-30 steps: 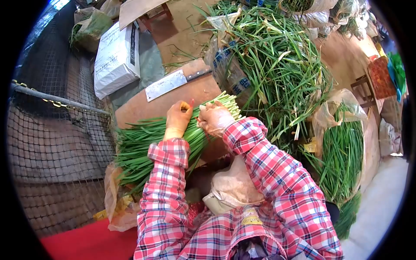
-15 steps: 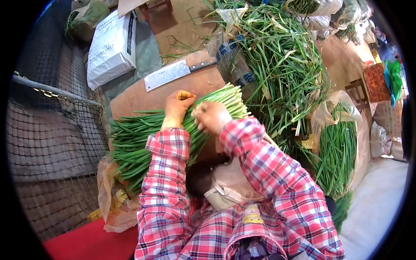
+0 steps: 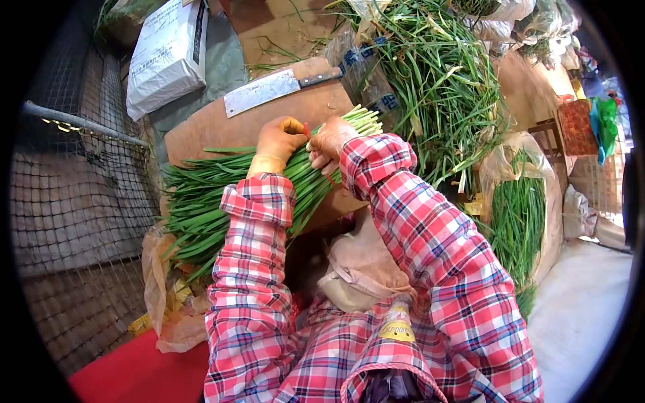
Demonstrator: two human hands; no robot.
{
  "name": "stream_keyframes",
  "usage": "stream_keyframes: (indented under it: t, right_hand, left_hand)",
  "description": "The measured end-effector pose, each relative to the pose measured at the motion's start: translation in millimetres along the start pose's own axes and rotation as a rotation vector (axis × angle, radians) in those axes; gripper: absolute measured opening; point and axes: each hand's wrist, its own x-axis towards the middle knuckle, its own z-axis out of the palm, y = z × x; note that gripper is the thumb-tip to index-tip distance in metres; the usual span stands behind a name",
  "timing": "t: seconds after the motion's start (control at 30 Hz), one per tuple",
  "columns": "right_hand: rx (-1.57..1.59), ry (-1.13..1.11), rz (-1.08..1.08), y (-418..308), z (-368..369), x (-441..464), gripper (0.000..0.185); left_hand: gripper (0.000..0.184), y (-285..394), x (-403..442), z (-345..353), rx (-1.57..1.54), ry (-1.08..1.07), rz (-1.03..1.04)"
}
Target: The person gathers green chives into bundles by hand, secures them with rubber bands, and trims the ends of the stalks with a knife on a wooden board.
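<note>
A thick bundle of long green stalks lies across a brown board, its pale ends pointing up and right. My left hand is closed in a pinch on a thin red tie over the bundle. Beside it, to the right, my right hand rests against the stalks near their pale ends, fingers curled; the same red strip shows by its fingertips, and what else it pinches is too small to tell. A cleaver with a black handle lies on the board beyond both hands.
A big heap of loose green stalks stands at the upper right. Lower down on the right is a plastic bag of greens. A white package lies upper left, above black netting. Crumpled plastic hangs at the lower left.
The view has shifted, so the board and cleaver appear higher. My right hand has shifted slightly against the bundle, and its fingers are now curled close to the red strip. My left hand keeps its pinch.
</note>
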Motion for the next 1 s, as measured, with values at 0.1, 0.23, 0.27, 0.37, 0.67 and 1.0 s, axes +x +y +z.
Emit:
stream_keyframes:
  t: [0.1,0.23,0.27,0.37,0.67,1.0]
  right_hand:
    - [-0.117,0.002,-0.02,-0.2,1.0,-0.9,0.014]
    - [-0.169,-0.004,-0.084,4.4,-0.1,0.0,0.017]
    - [-0.193,-0.004,-0.107,4.7,0.5,1.7,0.017]
    - [-0.152,0.008,-0.056,4.2,0.1,2.9,0.017]
    - [-0.036,-0.023,-0.043,2.8,-1.0,-3.3,0.017]
    - [-0.039,0.008,-0.068,7.0,0.2,1.7,0.018]
  left_hand:
    - [0.013,-3.5,1.2,0.8,0.086,0.023,0.021]
    - [0.014,0.8,0.2,-1.7,0.065,0.011,-0.004]
    - [0.013,2.0,-0.1,-2.3,0.076,0.001,-0.017]
    - [0.014,7.0,-1.8,-2.5,0.088,-0.016,-0.04]
    - [0.016,17.5,-12.9,-17.3,0.073,-0.221,0.05]
    - [0.015,25.8,-15.3,-6.7,-0.082,-0.186,-0.134]
